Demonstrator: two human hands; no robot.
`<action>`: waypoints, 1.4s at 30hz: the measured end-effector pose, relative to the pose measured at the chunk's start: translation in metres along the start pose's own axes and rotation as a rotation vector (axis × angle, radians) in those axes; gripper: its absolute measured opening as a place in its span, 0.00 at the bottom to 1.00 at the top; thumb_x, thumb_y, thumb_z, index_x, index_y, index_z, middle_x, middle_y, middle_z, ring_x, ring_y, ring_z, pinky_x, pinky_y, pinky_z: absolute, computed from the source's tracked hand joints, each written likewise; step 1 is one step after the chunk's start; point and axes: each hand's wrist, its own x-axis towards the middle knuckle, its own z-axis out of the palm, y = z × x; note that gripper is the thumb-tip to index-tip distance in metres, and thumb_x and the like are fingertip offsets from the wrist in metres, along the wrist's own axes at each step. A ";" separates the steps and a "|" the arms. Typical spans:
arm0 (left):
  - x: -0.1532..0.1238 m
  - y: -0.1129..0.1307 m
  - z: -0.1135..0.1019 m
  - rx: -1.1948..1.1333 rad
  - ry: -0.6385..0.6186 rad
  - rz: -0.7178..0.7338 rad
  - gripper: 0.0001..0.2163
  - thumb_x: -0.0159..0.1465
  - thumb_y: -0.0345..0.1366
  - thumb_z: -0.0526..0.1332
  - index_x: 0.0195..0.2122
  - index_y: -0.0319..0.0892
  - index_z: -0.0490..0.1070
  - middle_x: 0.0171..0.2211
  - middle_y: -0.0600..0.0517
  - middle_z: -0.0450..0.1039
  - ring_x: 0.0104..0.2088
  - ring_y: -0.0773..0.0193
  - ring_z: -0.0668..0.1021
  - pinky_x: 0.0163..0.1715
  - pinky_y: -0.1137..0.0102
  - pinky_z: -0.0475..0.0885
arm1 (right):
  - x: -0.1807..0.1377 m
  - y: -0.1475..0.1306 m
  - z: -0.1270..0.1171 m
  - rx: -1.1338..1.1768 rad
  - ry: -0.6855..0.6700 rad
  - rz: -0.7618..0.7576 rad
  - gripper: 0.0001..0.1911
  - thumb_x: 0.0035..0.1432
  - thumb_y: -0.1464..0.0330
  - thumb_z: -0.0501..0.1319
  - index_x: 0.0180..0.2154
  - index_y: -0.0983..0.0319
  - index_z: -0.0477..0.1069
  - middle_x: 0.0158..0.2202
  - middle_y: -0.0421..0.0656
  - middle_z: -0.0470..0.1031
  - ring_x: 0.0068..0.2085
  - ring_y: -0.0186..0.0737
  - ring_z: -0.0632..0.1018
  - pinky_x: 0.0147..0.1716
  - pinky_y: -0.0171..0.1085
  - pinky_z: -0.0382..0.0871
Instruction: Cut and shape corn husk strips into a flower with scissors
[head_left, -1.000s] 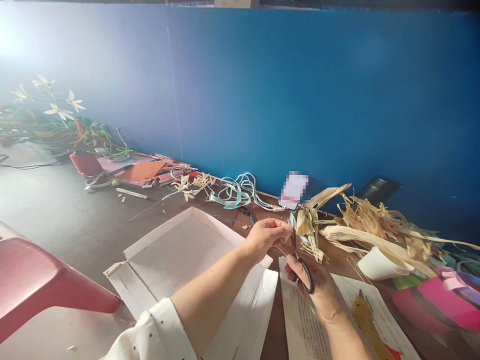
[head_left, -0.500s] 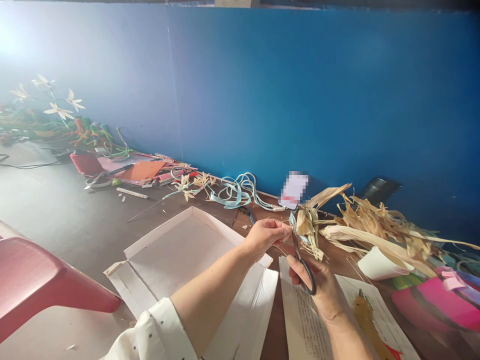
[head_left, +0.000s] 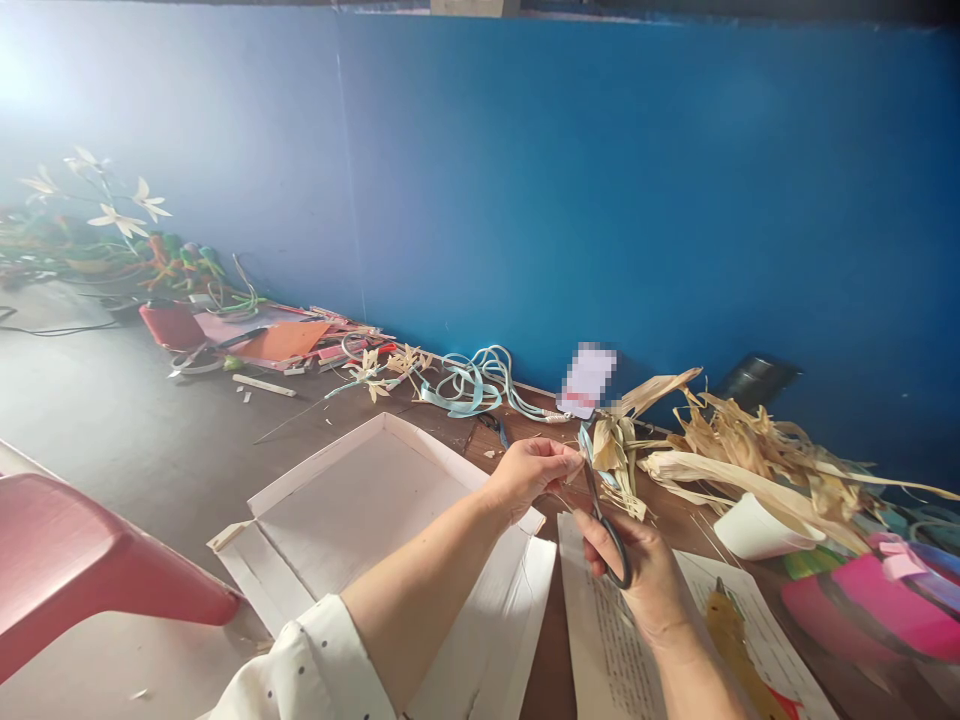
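My left hand (head_left: pixel 531 473) is closed in a pinch on a small piece of dried husk (head_left: pixel 581 447) held over the table. My right hand (head_left: pixel 645 575) grips black-handled scissors (head_left: pixel 604 525), their blades pointing up at the piece beside my left fingertips. Just behind the blades stands a little bundle of dried husk strips (head_left: pixel 619 460). Both hands hover above a printed paper sheet (head_left: pixel 611 650) and the edge of a flattened white cardboard box (head_left: pixel 360 510).
A heap of dried husks (head_left: pixel 750 450) lies at the right with a white paper cone (head_left: pixel 757 528) and pink material (head_left: pixel 862 610). Light blue ribbon (head_left: pixel 472 385), husk flowers (head_left: pixel 375 370) and orange paper (head_left: pixel 285 342) sit along the blue wall. A red plastic seat (head_left: pixel 82 570) is at the lower left.
My right hand shifted the scissors slightly right and up against the held piece. My left hand stayed almost still.
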 end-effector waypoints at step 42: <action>-0.002 0.000 0.000 -0.040 -0.002 -0.008 0.17 0.46 0.45 0.70 0.24 0.36 0.69 0.23 0.54 0.63 0.25 0.74 0.63 0.26 0.75 0.56 | 0.001 -0.002 0.002 -0.011 0.014 0.020 0.21 0.42 0.50 0.68 0.19 0.60 0.69 0.18 0.40 0.69 0.21 0.36 0.69 0.20 0.34 0.60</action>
